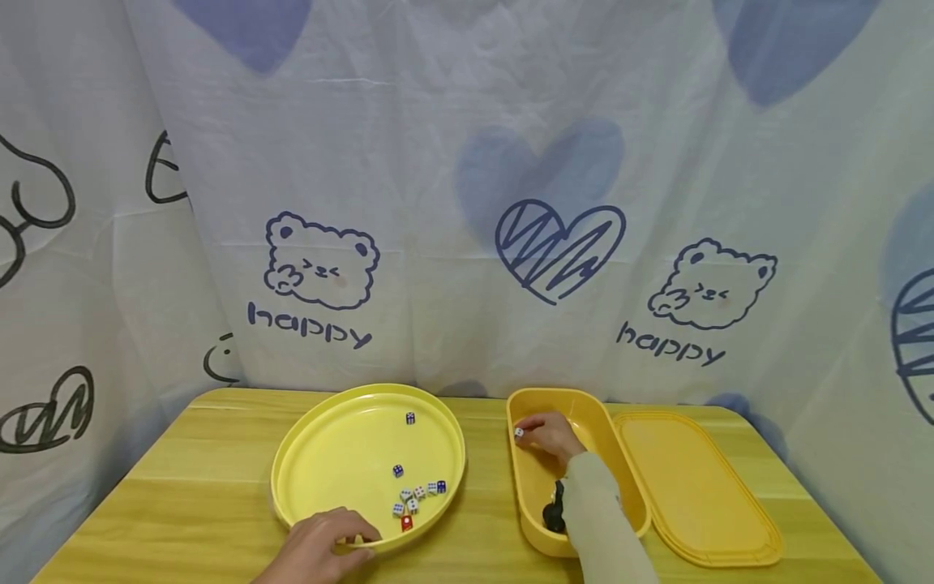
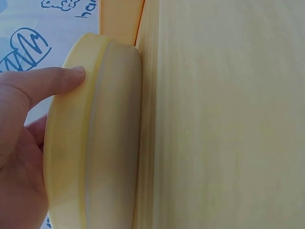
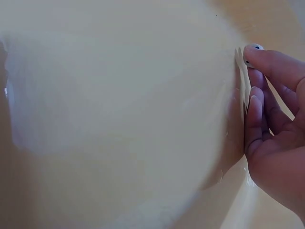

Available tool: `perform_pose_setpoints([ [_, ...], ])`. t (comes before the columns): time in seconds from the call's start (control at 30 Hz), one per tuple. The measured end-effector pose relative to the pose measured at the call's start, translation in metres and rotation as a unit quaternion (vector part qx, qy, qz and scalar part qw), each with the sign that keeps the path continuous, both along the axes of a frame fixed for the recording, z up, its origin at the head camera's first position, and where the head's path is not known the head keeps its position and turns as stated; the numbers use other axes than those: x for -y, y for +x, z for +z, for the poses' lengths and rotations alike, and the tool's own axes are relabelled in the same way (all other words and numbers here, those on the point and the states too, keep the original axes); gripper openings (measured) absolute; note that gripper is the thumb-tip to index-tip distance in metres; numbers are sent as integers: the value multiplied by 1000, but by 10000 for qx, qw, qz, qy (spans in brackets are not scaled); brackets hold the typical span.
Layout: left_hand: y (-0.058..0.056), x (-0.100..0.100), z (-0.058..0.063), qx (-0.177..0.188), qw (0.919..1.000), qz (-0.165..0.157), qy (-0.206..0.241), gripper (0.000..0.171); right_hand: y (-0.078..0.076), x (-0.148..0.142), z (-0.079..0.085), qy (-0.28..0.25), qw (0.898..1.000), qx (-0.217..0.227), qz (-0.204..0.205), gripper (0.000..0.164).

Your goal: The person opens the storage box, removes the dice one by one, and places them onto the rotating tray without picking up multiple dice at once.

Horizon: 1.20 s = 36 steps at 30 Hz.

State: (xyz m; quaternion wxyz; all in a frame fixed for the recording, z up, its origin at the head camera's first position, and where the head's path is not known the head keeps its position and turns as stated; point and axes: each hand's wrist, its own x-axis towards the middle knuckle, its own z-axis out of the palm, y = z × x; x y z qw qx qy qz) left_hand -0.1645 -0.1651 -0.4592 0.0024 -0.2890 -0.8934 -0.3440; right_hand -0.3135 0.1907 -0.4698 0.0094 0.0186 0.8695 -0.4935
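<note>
In the head view a round yellow tray [image 1: 328, 462] lies left of centre. My left hand [image 1: 321, 545] grips its near rim, the thumb [image 2: 62, 81] on the outer wall and fingers reaching over the edge. Several dice sit in the tray: white ones [image 1: 419, 492], dark blue ones [image 1: 397, 470] and a red one [image 1: 406, 523]. My right hand [image 1: 552, 436] is inside an orange oblong box [image 1: 521, 487], pinching a white die [image 1: 519, 433] between thumb and fingers near the box's left wall. The right wrist view shows only part of that die [image 3: 256, 46].
A flat orange lid [image 1: 700, 487] lies to the right of the box. Inside the box, near the forearm, is a black object [image 1: 554, 513], partly hidden by the sleeve. The wooden table [image 1: 182, 478] ends at a printed curtain [image 1: 438, 308].
</note>
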Motion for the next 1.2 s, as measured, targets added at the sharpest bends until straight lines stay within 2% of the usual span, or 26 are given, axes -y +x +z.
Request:
perform_pose_setpoints([
  [0.63, -2, 2, 1, 103, 9999, 72, -2, 14, 3, -4, 10, -65, 9998, 1, 210, 14],
  [0.8, -1, 3, 1, 129, 9999, 46, 45, 14, 2, -7, 18, -373, 9982, -47, 464, 14],
  [0.93, -2, 2, 1, 133, 9999, 15, 43, 14, 2, -13, 28, -371, 9965, -317, 672, 14],
  [1.2, -2, 3, -1, 135, 9999, 28, 44, 14, 6, -13, 51, -397, 9963, -323, 685, 17],
])
